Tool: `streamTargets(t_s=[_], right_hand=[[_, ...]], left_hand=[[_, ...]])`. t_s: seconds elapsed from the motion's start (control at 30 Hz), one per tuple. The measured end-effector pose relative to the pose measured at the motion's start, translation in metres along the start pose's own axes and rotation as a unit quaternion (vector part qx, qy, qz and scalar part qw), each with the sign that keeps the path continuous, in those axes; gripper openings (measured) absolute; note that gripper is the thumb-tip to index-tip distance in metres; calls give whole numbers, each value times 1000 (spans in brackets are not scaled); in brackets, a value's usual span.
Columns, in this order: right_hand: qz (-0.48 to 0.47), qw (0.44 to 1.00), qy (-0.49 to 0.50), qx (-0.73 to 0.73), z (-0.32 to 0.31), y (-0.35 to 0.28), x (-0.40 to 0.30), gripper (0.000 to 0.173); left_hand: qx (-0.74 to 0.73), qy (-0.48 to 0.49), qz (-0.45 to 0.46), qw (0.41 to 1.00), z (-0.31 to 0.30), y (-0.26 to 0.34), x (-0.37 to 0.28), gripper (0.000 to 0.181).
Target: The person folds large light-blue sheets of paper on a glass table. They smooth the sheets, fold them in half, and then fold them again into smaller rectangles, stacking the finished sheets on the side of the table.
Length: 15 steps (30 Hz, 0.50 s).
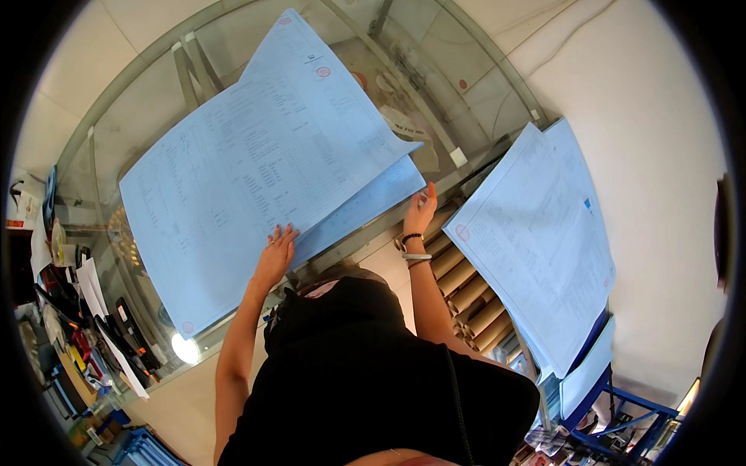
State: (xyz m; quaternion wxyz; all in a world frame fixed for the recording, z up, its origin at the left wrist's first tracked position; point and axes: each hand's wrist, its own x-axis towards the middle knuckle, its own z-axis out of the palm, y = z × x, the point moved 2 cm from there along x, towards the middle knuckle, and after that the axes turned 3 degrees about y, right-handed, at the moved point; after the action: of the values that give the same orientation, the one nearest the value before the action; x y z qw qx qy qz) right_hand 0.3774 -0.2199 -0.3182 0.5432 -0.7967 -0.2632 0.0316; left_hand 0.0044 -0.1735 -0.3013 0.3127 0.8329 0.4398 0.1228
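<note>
Large blue printed drawing sheets [233,175] lie on a glass-topped table [449,93] before me, several red stamps on them. My left hand [280,247] rests flat with fingers apart on the lower edge of the top sheet. Beneath that sheet's raised right corner, another blue sheet [367,204] shows. At its right corner is my right hand [421,208], fingers bent, an orange cover on one fingertip; whether it pinches the paper cannot be told. Bracelets circle the right wrist.
A second stack of blue sheets [548,233] lies to the right, over brown cardboard tubes [475,297]. Cutters and other tools [131,332] crowd the table's left end. A blue metal rack [632,416] stands at the lower right. Blue folders [145,448] lie at the lower left.
</note>
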Motion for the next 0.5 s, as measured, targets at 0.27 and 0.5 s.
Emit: streamTargets(t_s=[0.27, 0.5], right_hand=[[107, 981, -68, 143, 18, -22, 1, 57], [-66, 952, -65, -293, 25, -9, 8, 72]], left_hand=[[25, 3, 13, 1000, 2, 2, -4, 33], [-36, -4, -75, 996, -7, 9, 2, 50]])
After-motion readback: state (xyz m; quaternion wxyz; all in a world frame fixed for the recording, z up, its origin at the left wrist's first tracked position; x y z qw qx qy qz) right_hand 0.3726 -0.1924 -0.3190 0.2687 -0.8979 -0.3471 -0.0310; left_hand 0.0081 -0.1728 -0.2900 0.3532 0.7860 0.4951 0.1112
